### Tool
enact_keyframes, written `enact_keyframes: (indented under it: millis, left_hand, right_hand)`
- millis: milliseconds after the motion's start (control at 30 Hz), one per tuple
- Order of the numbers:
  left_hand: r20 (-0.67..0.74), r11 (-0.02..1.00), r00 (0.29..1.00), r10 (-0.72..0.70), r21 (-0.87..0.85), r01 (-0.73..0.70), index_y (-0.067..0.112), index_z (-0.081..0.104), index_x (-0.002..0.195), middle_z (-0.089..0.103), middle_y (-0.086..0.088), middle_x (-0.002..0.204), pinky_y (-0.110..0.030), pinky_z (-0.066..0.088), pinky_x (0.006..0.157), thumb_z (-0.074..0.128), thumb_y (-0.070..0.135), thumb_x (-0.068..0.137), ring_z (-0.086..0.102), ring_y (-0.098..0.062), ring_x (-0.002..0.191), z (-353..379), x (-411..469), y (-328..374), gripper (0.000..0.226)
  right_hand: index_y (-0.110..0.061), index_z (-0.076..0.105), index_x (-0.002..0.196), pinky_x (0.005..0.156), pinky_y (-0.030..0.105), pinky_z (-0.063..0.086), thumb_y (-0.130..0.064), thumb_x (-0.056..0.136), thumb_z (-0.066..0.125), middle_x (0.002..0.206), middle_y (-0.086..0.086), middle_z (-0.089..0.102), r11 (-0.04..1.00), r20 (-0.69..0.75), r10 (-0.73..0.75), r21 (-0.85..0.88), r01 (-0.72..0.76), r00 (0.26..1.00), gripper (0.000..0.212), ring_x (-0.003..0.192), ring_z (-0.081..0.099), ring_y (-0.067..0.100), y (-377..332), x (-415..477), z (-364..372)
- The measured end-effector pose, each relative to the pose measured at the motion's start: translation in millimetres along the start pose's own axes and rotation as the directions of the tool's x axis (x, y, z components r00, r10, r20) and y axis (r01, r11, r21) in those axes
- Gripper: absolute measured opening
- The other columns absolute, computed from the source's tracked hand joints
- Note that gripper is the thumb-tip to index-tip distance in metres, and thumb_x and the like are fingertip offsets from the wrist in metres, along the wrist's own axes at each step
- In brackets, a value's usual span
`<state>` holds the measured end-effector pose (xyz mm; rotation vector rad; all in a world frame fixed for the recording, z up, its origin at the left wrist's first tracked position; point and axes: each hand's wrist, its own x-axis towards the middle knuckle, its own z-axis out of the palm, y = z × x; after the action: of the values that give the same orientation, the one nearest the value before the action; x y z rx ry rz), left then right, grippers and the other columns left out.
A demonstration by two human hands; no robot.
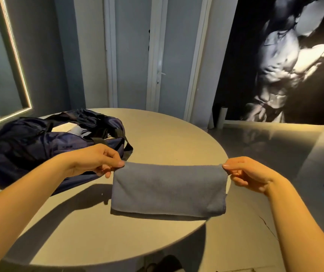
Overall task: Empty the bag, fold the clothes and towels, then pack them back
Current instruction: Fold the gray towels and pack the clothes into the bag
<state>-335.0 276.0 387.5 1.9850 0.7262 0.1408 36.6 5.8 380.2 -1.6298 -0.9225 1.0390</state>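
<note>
1. Above the round bench (157,130), a grey towel (169,191) hangs folded, its lower edge resting on the benchtop.
2. The left hand (96,160) pinches the towel's upper left corner between thumb and fingers.
3. The right hand (247,173) pinches the upper right corner likewise.
4. A dark blue bag (39,146) lies open on the bench's left side, just behind the left hand, with pale cloth showing inside.

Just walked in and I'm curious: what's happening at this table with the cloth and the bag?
A person is folding a grey towel. The left hand and right hand each pinch an upper corner, holding it stretched, its lower edge on the round table. A dark blue bag lies open to the left, some fabric showing inside.
</note>
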Motion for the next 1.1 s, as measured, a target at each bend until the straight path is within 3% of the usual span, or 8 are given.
enact_keyframes:
  millis: [100,300,467,733,867,967,1033,1100]
  left_hand:
    - [-0.208,0.995,0.977,-0.047,-0.094,0.028,-0.004,0.070,0.097,0.067,-0.008,0.071,-0.026,0.039,0.061,0.066,0.026,0.099,0.052,-0.013,0.061,15.6,29.4,-12.7,0.031]
    - [-0.431,0.984,0.892,-0.135,-0.166,0.069,0.009,0.057,0.081,0.051,-0.015,0.076,-0.034,0.038,0.062,0.066,0.026,0.100,0.047,-0.022,0.067,49.5,89.0,-39.4,0.027]
    - [-0.566,0.991,0.814,-0.128,-0.042,0.126,0.010,0.047,0.075,0.042,-0.016,0.072,-0.034,0.030,0.061,0.064,0.026,0.101,0.040,-0.023,0.065,63.2,116.0,-60.9,0.035]
    - [-0.687,0.962,0.724,-0.062,0.152,0.226,0.008,0.056,0.079,0.061,-0.014,0.077,-0.037,0.042,0.064,0.061,0.027,0.101,0.055,-0.028,0.070,74.8,128.7,-63.9,0.029]
    - [-0.681,0.893,0.732,0.003,0.332,0.305,0.007,0.055,0.105,0.066,-0.016,0.099,-0.040,0.046,0.070,0.062,0.024,0.101,0.062,-0.036,0.087,80.6,126.7,-55.7,0.018]
    - [-0.648,0.809,0.722,0.241,0.545,0.219,0.012,0.050,0.130,0.063,-0.011,0.110,-0.042,0.048,0.069,0.061,0.024,0.099,0.061,-0.034,0.095,90.1,115.4,-45.9,0.035]
    - [-0.483,0.787,0.784,0.389,0.616,-0.011,0.019,0.052,0.140,0.060,-0.007,0.133,-0.044,0.051,0.091,0.061,0.040,0.099,0.057,-0.030,0.120,98.1,108.6,-41.8,0.047]
    - [-0.196,0.755,0.923,0.332,0.642,-0.136,0.030,0.041,0.154,0.040,-0.001,0.159,-0.045,0.033,0.117,0.046,0.067,0.097,0.036,-0.024,0.146,106.2,104.8,-45.1,0.068]
  right_hand:
    - [0.007,0.070,0.103,0.045,0.019,0.028,-0.018,0.093,0.069,0.082,0.012,0.068,0.994,-0.122,0.091,0.079,-0.082,0.988,0.027,0.050,0.036,0.011,9.2,22.2,5.4]
    - [0.002,0.071,0.088,0.049,0.027,0.031,-0.021,0.095,0.069,0.064,0.006,0.064,0.987,-0.414,0.144,-0.006,-0.161,0.899,0.025,0.051,0.040,0.014,39.3,74.0,23.1]
    - [-0.004,0.052,0.074,0.041,0.026,0.034,-0.016,0.099,0.063,0.060,0.014,0.050,0.983,-0.508,0.096,-0.089,-0.163,0.856,0.029,0.043,0.040,0.021,61.2,100.8,37.6]
    - [-0.012,0.039,0.056,0.057,0.032,0.039,-0.021,0.102,0.059,0.049,0.012,0.046,0.938,-0.589,-0.007,-0.285,-0.200,0.808,0.051,0.049,0.043,0.026,82.5,123.7,36.6]
    - [-0.013,0.037,0.057,0.056,0.033,0.036,-0.020,0.101,0.058,0.053,0.009,0.043,0.906,-0.601,-0.025,-0.352,-0.236,0.799,0.050,0.053,0.041,0.025,81.5,126.3,38.7]
    - [-0.015,0.037,0.058,0.058,0.034,0.038,-0.023,0.102,0.057,0.054,0.008,0.042,0.914,-0.597,-0.029,-0.340,-0.221,0.802,0.049,0.054,0.042,0.025,79.1,124.2,41.5]
    - [-0.015,0.037,0.057,0.057,0.031,0.039,-0.028,0.099,0.062,0.052,0.007,0.041,0.930,-0.554,-0.024,-0.317,-0.185,0.832,0.051,0.050,0.042,0.023,71.3,116.2,45.2]
    - [-0.013,0.040,0.056,0.051,0.026,0.035,-0.028,0.094,0.070,0.052,0.009,0.040,0.936,-0.488,-0.016,-0.314,-0.158,0.873,0.051,0.046,0.039,0.021,62.5,104.3,46.8]
